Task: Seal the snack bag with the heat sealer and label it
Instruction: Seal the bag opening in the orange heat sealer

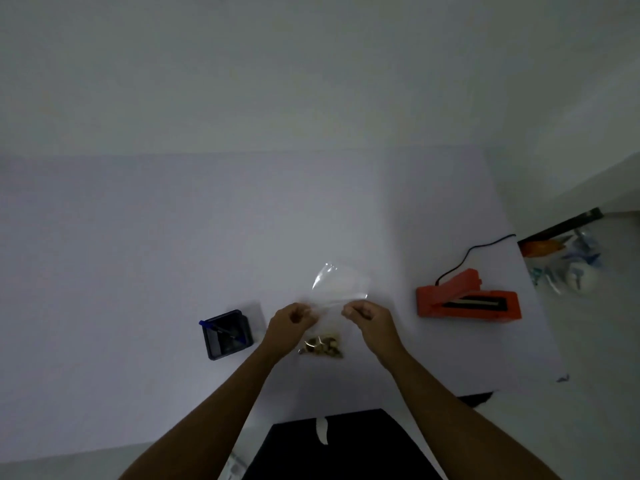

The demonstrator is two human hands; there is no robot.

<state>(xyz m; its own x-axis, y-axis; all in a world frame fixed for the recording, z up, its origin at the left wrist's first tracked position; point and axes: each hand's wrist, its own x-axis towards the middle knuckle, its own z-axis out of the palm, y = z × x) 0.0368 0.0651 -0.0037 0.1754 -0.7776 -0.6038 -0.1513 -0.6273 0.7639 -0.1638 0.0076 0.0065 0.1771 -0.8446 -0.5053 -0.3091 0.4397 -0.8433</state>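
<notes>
So far your left hand (292, 318) and right hand (363, 315) only pinch the clear snack bag (337, 289); the orange heat sealer (467, 301) stands open, sealing and labelling remain.

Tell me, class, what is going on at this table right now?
A person holds a clear snack bag up over the white table, the left hand and right hand each pinching one side of it. The snacks sit at the end nearest the person. The orange heat sealer lies open and untouched to the right, its cord trailing away. A dark tray with a blue pen waits on the left. No seal or label shows yet.
</notes>
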